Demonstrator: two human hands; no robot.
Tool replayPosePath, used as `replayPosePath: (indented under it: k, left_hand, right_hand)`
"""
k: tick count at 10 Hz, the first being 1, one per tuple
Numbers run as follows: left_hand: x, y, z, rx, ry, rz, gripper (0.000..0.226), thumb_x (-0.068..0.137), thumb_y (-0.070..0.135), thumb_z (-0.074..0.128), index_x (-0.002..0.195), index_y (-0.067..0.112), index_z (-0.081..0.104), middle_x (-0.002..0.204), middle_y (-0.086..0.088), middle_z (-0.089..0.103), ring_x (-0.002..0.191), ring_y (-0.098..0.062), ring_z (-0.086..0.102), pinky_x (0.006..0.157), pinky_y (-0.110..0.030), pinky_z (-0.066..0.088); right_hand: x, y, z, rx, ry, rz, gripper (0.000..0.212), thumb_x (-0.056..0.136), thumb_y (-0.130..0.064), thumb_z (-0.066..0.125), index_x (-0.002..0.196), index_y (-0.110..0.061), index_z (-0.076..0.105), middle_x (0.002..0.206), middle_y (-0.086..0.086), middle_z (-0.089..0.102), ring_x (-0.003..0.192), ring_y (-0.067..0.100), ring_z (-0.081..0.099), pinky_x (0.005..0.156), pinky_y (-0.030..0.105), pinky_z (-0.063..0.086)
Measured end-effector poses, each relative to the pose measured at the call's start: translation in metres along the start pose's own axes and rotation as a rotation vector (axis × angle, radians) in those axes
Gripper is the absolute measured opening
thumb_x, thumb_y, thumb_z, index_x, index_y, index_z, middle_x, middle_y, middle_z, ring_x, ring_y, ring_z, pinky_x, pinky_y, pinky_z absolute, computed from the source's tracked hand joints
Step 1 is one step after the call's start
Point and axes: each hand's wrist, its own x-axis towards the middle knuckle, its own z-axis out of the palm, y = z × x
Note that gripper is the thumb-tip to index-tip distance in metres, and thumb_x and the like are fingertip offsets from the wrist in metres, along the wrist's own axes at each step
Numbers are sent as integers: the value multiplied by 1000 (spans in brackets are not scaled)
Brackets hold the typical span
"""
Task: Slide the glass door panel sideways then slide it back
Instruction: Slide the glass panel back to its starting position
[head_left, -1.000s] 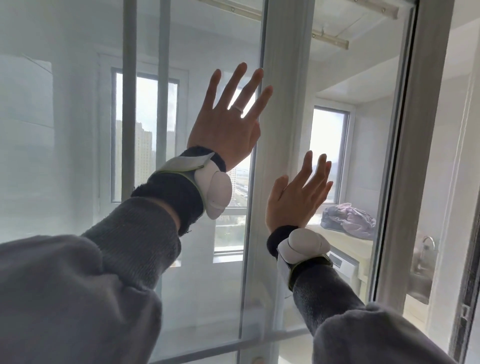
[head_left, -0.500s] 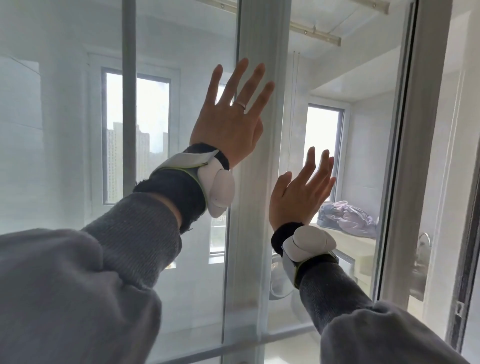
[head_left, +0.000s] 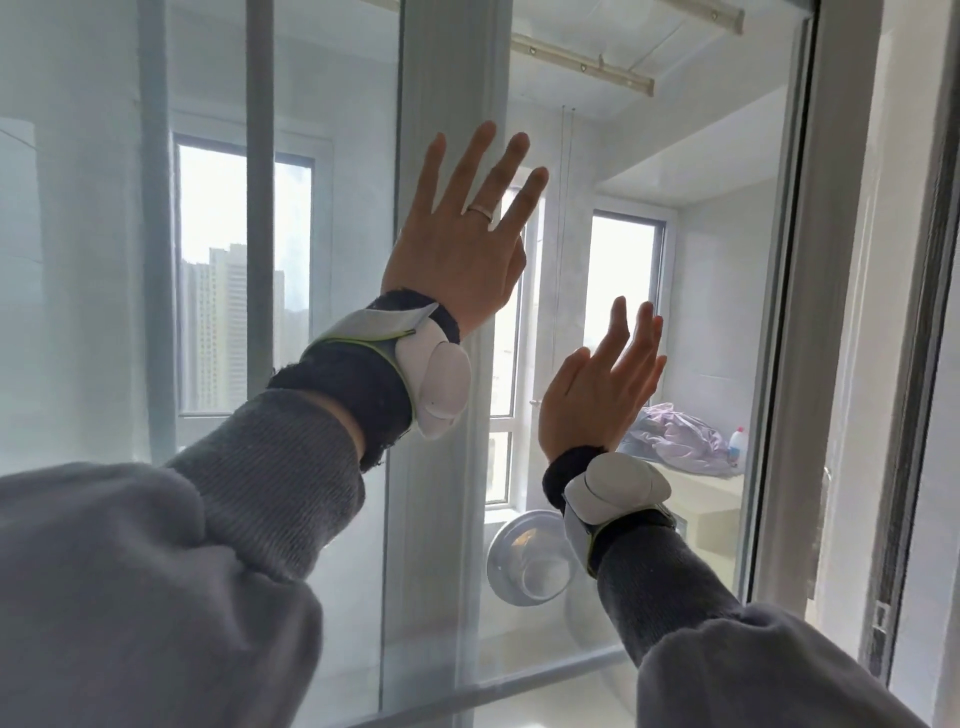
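Note:
The glass door panel (head_left: 711, 545) fills the view in front of me, its grey right-hand frame (head_left: 795, 312) standing upright. My left hand (head_left: 457, 249) lies flat on the glass with its fingers spread, over a pale vertical stile (head_left: 447, 78) behind. Lower and to the right, my right hand (head_left: 592, 384) also presses flat on the glass, fingers apart. Neither hand grips anything. Both wrists wear white sensor bands over grey sleeves.
A door jamb (head_left: 914, 364) stands just right of the panel's frame, with a narrow gap between them. Through the glass I see a round washer door (head_left: 530, 561), a bundle of cloth (head_left: 675, 431), a bottle (head_left: 736, 441) on a counter, and a ceiling drying rail (head_left: 582, 62).
The panel under my hands has slid to the right. The gap at its right edge has narrowed, and the stile behind has shifted left past my left hand.

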Motion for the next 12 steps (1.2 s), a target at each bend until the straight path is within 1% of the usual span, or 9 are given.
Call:
replayPosePath:
  k: [2, 4, 5, 6, 8, 12]
  left_hand:
    - [9, 19, 6, -35, -3, -1, 57, 99, 38, 23, 152, 21, 10, 162, -9, 2, 148, -32, -2, 117, -56, -2]
    - [20, 42, 12, -19, 4, -12, 58, 99, 39, 22, 152, 21, 10, 162, -8, 3, 149, -31, 0, 117, -55, -2]
    - [25, 50, 16, -20, 18, -10, 57, 98, 38, 21, 152, 22, 12, 162, -8, 4, 149, -30, 1, 117, -55, -1]
    - [30, 59, 19, -32, 22, -11, 56, 99, 37, 25, 152, 21, 13, 162, -8, 5, 149, -30, 1, 117, -55, -1]
    - [41, 83, 25, -13, 35, -4, 56, 98, 34, 24, 152, 20, 16, 162, -8, 10, 149, -31, 5, 117, -55, 1]
    - [61, 119, 35, 5, 51, -9, 57, 99, 35, 30, 151, 19, 17, 161, -9, 12, 148, -32, 8, 117, -55, 2]
  right_hand:
    - [9, 19, -1, 12, 1, -1, 59, 86, -25, 19, 141, -10, 35, 151, 18, 31, 141, 34, 24, 114, 59, 19]
    - [22, 44, -3, 15, 3, 6, 59, 89, -32, 17, 140, -11, 38, 150, 17, 33, 140, 35, 27, 111, 62, 22]
    - [27, 51, -4, 10, 2, 3, 60, 88, -31, 17, 139, -9, 39, 150, 18, 34, 140, 35, 28, 112, 61, 23]
    - [33, 61, -5, 22, 7, 14, 61, 89, -33, 16, 139, -10, 40, 150, 18, 34, 140, 35, 28, 111, 62, 22]
    - [43, 84, -10, 15, 1, 22, 61, 88, -33, 18, 139, -10, 41, 150, 17, 34, 140, 34, 27, 113, 61, 21]
    - [64, 119, -14, 12, -16, 28, 62, 86, -33, 18, 139, -10, 40, 150, 17, 33, 141, 34, 26, 113, 61, 19]
